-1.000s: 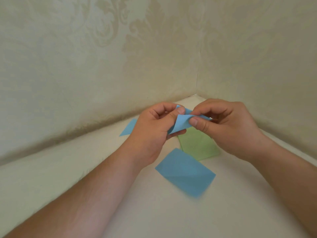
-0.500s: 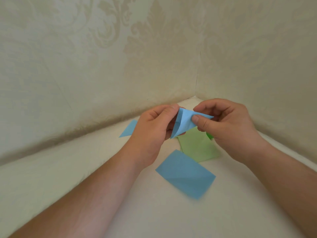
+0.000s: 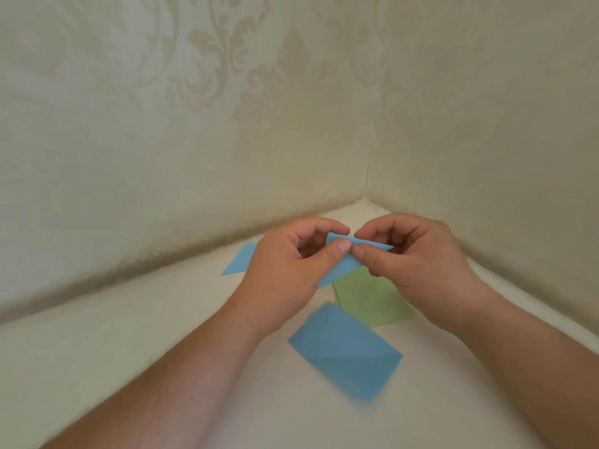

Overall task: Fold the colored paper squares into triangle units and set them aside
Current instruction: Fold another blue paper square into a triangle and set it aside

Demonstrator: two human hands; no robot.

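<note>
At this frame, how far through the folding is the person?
Possibly done: a blue piece lies set aside by the wall, partly hidden. In hand: left hand and right hand pinch a blue paper mid-fold. Left: the creased blue sheet and green sheet.

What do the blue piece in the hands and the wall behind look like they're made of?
The blue piece, pinched by the left hand and right hand, looks like thin matte paper: it holds sharp creases. The wall seems covered in cream damask wallpaper, possibly fabric-textured; its leafy pattern has a slight sheen.
</note>
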